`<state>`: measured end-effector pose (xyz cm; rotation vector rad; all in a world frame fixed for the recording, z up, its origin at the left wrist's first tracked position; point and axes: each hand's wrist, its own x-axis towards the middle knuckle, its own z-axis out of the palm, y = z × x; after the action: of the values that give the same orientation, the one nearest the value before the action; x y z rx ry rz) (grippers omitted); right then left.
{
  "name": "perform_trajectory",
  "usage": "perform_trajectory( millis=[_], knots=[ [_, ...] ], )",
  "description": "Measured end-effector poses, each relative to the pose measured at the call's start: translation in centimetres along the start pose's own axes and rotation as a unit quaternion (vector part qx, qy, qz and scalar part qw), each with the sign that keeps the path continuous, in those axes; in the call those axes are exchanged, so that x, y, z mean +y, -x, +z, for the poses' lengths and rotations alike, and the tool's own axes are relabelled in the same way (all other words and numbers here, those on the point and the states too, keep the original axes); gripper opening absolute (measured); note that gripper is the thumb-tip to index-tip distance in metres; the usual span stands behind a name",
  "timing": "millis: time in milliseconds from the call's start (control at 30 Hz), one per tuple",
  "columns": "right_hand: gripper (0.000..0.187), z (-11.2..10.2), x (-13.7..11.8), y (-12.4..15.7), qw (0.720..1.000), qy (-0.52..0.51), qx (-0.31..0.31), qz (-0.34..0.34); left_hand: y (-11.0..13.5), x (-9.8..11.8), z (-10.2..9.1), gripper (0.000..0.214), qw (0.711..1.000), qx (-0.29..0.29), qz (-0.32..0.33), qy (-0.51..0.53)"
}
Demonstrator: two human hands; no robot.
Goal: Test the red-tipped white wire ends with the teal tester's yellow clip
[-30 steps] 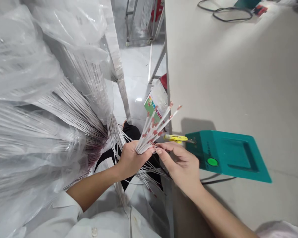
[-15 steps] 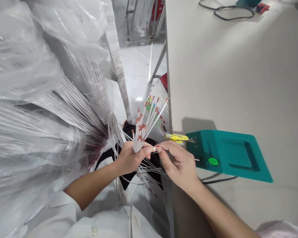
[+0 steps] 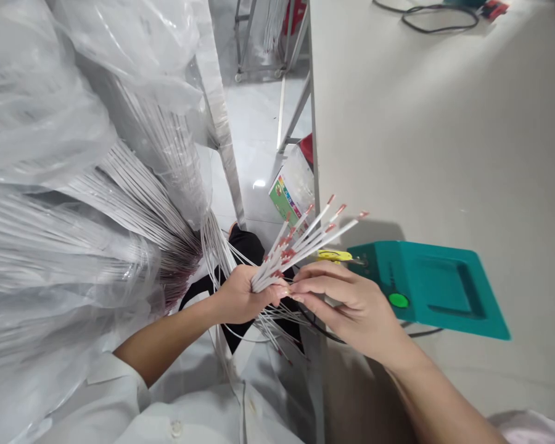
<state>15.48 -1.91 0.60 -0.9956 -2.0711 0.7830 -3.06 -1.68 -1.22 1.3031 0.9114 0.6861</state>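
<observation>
My left hand [image 3: 250, 296] is closed around a bundle of white wires [image 3: 277, 262], whose stripped copper ends fan up and to the right. The lower lengths of wire [image 3: 277, 333] hang below the hand over my lap. With fingertips pinched against the left thumb, my right hand [image 3: 346, 302] meets the left just under the bundle. Whatever lies in that pinch is too small and covered to make out. Right beyond the right hand is a teal device [image 3: 444, 283] with a lit green button [image 3: 398, 300] and a yellow-handled tool [image 3: 335, 255] at its left side.
Large bundles of white wire [image 3: 134, 191] in clear plastic bags [image 3: 41, 123] fill the left side. A grey table [image 3: 435, 142] spans the right, with a black cable [image 3: 439, 28] at its far end. A printed box [image 3: 291, 191] stands on the floor beside the table.
The bundle's copper ends have tilted to the right, over the table edge. My right hand has shifted slightly right and down, its fingers straighter, still meeting the left thumb.
</observation>
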Motion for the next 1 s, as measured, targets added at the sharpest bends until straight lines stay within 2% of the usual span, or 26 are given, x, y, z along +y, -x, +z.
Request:
perform_trajectory(
  millis=[67,133,267,333,400,467,533,600,667,800,1000],
  knots=[
    [0.011,0.3,0.1,0.0,0.997,-0.073,0.001,0.023,-0.1,0.2,-0.4,0.029,0.999,-0.028,0.007,0.018],
    [0.007,1.2,0.3,0.1,0.983,-0.169,0.028,0.064,-0.1,0.3,-0.7,0.031,0.999,-0.039,-0.003,0.036],
    [0.003,3.6,0.7,0.8,0.927,-0.333,0.081,0.153,-0.1,-0.3,-0.6,0.035,0.989,-0.041,-0.053,0.135],
    [0.005,4.6,0.8,1.2,0.901,-0.376,0.101,0.192,0.0,-0.9,-0.3,0.036,0.978,-0.031,-0.067,0.194],
    [0.006,5.1,0.7,1.3,0.890,-0.380,0.123,0.218,0.0,-1.4,0.1,0.036,0.972,-0.006,-0.075,0.220],
    [0.008,5.2,0.6,1.3,0.902,-0.340,0.137,0.229,0.1,-1.6,0.5,0.036,0.974,0.027,-0.073,0.213],
    [0.009,5.0,0.4,1.3,0.932,-0.249,0.163,0.208,0.1,-1.5,0.8,0.034,0.982,0.054,-0.066,0.169],
    [0.010,4.7,0.5,1.3,0.964,-0.117,0.186,0.151,0.1,-1.1,1.1,0.032,0.990,0.074,-0.058,0.106],
    [0.010,4.4,0.8,1.5,0.980,0.031,0.187,0.067,0.1,-0.9,1.3,0.030,0.993,0.092,-0.051,0.060],
    [0.012,3.6,1.6,1.8,0.958,0.246,0.134,-0.061,0.1,-0.8,1.7,0.027,0.990,0.119,-0.064,0.044],
    [0.016,2.4,1.8,1.2,0.919,0.363,0.052,-0.144,0.2,-0.4,2.4,0.028,0.983,0.153,-0.095,0.030]
  ],
)
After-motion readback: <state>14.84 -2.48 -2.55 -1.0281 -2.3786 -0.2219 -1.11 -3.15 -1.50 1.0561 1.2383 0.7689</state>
